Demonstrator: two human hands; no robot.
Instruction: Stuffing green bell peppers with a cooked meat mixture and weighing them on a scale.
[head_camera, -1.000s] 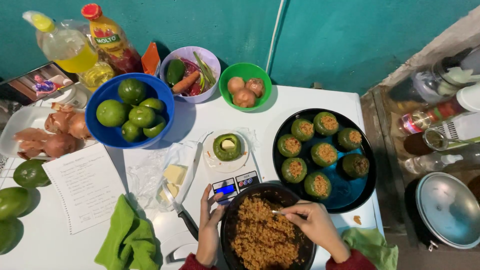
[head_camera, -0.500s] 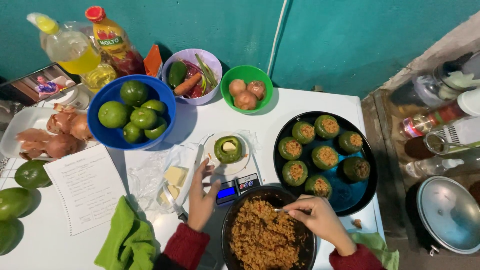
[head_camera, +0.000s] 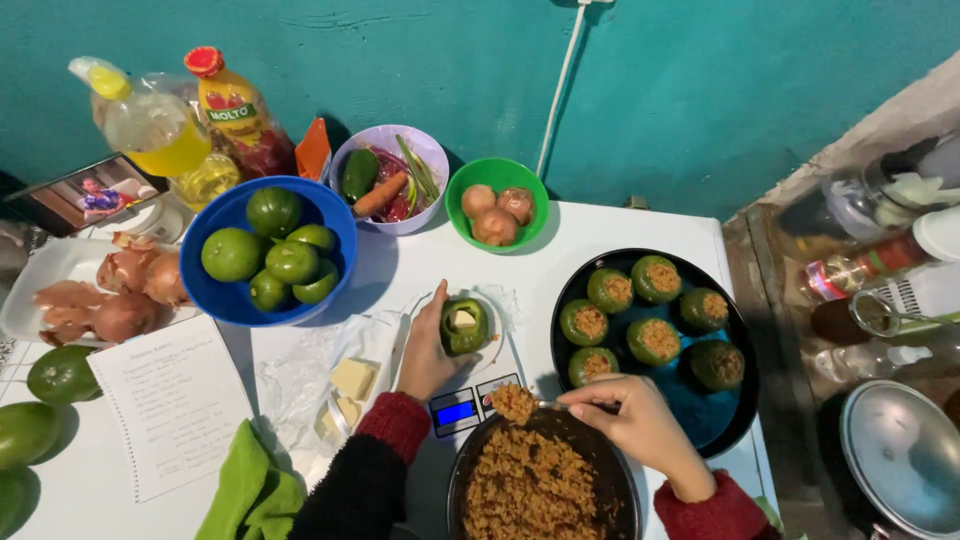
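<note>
- Leftmost: whole green avocados (head_camera: 40, 400) at table edge, white tray of onions (head_camera: 100, 295) above, printed recipe sheet (head_camera: 175, 400) beside.
- Back left: two oil bottles (head_camera: 190, 125) against teal wall, small screen (head_camera: 85, 190) propped near.
- Blue bowl of green round squash (head_camera: 272, 250), lilac bowl of mixed vegetables (head_camera: 390, 180) behind, green bowl of small onions (head_camera: 497, 205) next.
- Green cloth (head_camera: 250, 495) at near edge; cheese cubes (head_camera: 350, 385) on clear wrap just right.
- Left hand (head_camera: 430, 350) cupped around hollowed green squash (head_camera: 464, 325), thumb on left side, gripping; squash sits on kitchen scale (head_camera: 468, 400), cheese piece inside cavity.
- Dark pan of browned ground filling (head_camera: 535, 485) at near edge, just below scale.
- Right hand (head_camera: 635, 420) clenched on spoon (head_camera: 518, 402), heaped with filling, held above pan rim, close to scale display, just below held squash.
- Black round tray (head_camera: 735, 420) right of scale, six stuffed squash (head_camera: 645, 325) inside, filling visible on top.
- Far right: side shelf with jars and bottles (head_camera: 860, 270), metal pot lid (head_camera: 905, 455) below.
</note>
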